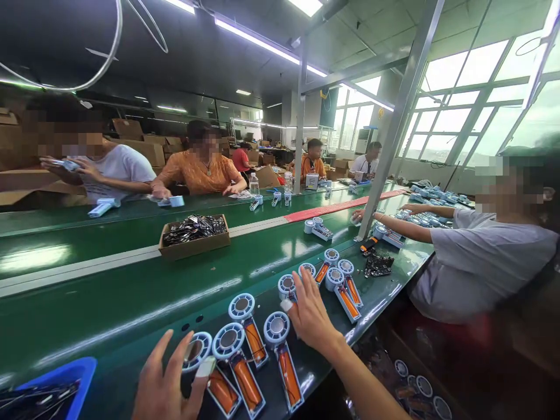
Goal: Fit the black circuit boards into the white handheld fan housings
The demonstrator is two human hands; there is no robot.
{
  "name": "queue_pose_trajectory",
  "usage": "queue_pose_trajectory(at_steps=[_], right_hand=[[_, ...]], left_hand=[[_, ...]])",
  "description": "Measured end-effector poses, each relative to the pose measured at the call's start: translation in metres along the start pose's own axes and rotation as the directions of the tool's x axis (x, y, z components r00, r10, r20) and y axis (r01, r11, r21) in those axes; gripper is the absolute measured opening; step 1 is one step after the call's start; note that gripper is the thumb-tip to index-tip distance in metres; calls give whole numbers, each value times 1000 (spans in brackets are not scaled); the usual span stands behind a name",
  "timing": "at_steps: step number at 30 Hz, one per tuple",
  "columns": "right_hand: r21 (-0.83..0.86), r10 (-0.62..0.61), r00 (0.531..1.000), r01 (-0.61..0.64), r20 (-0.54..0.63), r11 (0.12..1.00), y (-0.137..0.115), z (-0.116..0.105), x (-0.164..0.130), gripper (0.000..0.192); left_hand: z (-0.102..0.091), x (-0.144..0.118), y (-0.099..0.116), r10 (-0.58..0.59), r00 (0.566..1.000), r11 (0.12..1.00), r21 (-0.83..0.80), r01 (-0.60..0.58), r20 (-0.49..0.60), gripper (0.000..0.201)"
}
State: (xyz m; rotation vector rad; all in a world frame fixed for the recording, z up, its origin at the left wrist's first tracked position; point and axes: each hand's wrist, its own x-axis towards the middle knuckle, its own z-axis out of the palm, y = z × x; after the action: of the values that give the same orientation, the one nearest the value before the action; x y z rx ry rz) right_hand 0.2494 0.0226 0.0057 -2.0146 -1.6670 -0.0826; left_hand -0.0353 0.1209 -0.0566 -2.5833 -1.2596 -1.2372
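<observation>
Head view. Half-built handheld fans (245, 326) lie in a loose row along the near edge of the green desk (131, 303), round heads pointing away and orange-filled handles toward the person — an arrangement that judging by the layout keeps each unit within easy reach.

The left hand (168, 382) is spread open, palm down, fingers fanned over the nearest fan (196, 353); it grips nothing. The right hand (308, 312) reaches forward with the forearm angled in from the lower right, fingers extended and open, tips resting on a fan (286, 287) further along the row.

A cardboard box (193, 236) of dark parts sits mid-desk. A blue bin (65, 376) stands at lower left. Co-workers sit opposite and to the right.
</observation>
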Motion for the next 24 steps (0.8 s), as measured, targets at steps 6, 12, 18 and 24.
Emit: queue_pose_trajectory(at_steps=[6, 12, 18, 24], right_hand=[[-53, 176, 984, -176, 2, 983, -8, -4, 5, 56], [-187, 242, 970, -234, 20, 954, -13, -27, 23, 43], [-342, 444, 889, -386, 111, 857, 52, -83, 102, 36], [-299, 224, 889, -105, 400, 949, 57, -88, 116, 33]], left_hand=[[2, 6, 51, 421, 903, 907, 56, -417, -82, 70], [40, 31, 108, 303, 939, 939, 116, -323, 163, 52], [48, 48, 88, 243, 938, 962, 62, -266, 248, 50], [51, 45, 82, 291, 938, 954, 18, -299, 188, 48]])
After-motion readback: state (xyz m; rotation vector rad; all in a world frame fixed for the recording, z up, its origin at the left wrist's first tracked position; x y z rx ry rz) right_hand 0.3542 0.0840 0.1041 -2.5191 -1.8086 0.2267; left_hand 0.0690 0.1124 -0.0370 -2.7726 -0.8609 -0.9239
